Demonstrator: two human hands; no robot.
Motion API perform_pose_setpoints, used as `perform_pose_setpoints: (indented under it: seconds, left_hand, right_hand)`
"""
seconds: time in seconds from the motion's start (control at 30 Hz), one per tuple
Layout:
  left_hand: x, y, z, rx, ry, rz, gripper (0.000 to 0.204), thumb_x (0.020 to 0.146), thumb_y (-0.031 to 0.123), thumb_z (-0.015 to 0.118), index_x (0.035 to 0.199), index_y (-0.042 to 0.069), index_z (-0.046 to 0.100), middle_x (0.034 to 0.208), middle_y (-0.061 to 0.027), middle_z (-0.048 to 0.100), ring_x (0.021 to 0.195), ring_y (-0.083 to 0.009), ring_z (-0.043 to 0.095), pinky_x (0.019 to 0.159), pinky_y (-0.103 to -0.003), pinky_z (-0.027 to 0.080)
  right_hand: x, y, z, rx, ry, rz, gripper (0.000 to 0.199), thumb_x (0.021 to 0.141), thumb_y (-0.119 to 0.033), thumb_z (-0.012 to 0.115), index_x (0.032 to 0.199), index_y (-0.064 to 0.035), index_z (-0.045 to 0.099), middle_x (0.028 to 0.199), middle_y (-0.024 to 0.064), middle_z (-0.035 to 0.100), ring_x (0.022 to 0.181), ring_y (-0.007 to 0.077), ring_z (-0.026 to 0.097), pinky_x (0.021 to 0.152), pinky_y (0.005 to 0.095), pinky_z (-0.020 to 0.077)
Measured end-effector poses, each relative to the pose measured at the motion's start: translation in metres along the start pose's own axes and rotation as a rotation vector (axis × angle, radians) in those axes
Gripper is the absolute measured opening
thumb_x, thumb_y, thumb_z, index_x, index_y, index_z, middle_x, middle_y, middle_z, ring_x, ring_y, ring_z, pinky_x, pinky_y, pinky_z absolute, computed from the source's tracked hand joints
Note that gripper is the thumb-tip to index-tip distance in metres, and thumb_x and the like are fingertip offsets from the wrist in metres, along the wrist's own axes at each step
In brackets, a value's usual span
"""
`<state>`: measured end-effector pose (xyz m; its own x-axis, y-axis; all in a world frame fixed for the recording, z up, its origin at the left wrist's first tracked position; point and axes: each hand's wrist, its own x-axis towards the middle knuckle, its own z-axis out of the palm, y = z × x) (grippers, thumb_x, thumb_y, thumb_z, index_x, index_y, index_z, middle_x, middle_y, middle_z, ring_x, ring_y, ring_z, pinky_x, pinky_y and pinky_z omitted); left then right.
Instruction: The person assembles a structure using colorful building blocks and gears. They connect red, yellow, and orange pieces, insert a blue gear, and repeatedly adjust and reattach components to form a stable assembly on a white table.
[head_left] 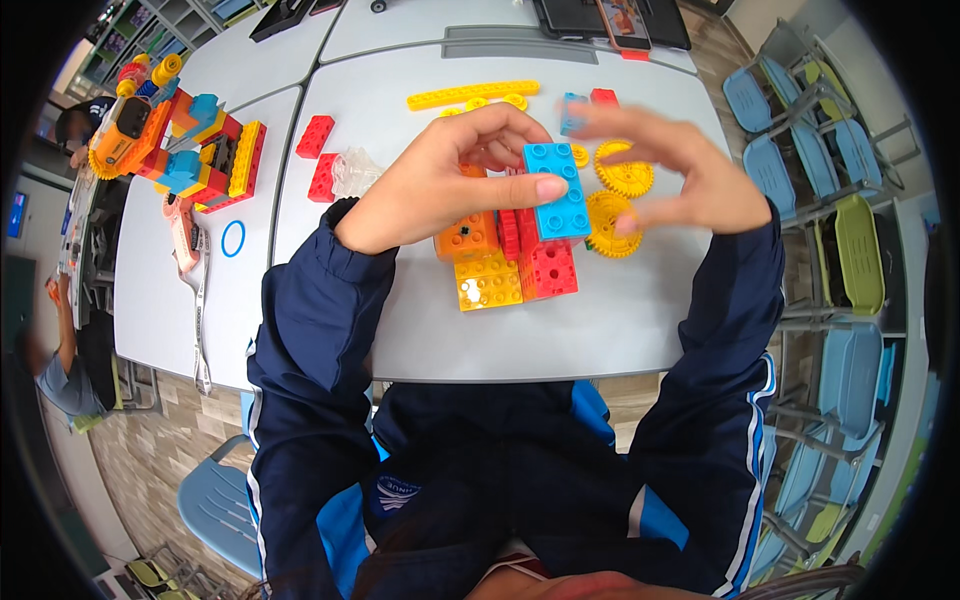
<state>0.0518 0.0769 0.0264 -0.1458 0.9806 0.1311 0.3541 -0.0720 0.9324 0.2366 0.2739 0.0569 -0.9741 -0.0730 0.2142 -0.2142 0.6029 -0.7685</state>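
In front of me on the white table point(460, 345) stands a small model of building bricks. It has a blue brick point(570, 215) on top, red bricks point(550, 268), an orange block point(468, 240) and a yellow brick point(490, 280) at its base. My left hand point(450, 180) is closed round the far side of the model, its thumb lying across the blue brick. To the right my right hand point(690, 175) hovers with fingers apart and holds nothing. It is partly blurred. Its fingers hang near two yellow gear wheels point(625, 178), which lie beside the model.
A tall brick model point(185, 150) stands at the left, near a strap point(197, 310) and a blue ring point(233, 238). Red bricks point(316, 136) and a crumpled clear plastic bag point(354, 174) lie left of my hand. Beyond lies a yellow beam point(473, 95). A phone point(623, 22) rests at the far edge.
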Motion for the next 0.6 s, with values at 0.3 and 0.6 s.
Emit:
perform_pose_setpoints:
  seconds: [0.3, 0.6]
  left_hand:
    - [0.004, -0.001, 0.001, 0.061, 0.01, 0.003, 0.043, 0.086, 0.035, 0.076, 0.115, 0.006, 0.063, 0.094, -0.0047, 0.065, 0.088, -0.0126, 0.062, 0.079, -0.025, 0.052]
    - [0.004, -0.001, 0.001, 0.013, -0.016, -0.001, 0.038, 0.092, 0.039, 0.069, 0.111, 0.007, 0.064, 0.092, -0.0038, 0.064, 0.088, -0.0105, 0.061, 0.08, -0.024, 0.05]
  right_hand:
    - [-0.012, 0.141, -0.037, -0.388, 0.382, 0.392, 0.065, 0.083, -0.028, 0.077, 0.142, -0.0216, 0.05, 0.14, 0.0131, 0.054, 0.13, 0.03, 0.05, 0.108, 0.0427, 0.0416]
    - [0.009, 0.164, 0.012, -0.492, 0.337, 0.397, 0.073, 0.083, -0.03, 0.076, 0.147, -0.0188, 0.043, 0.153, 0.014, 0.039, 0.145, 0.0337, 0.029, 0.118, 0.0438, 0.0252]
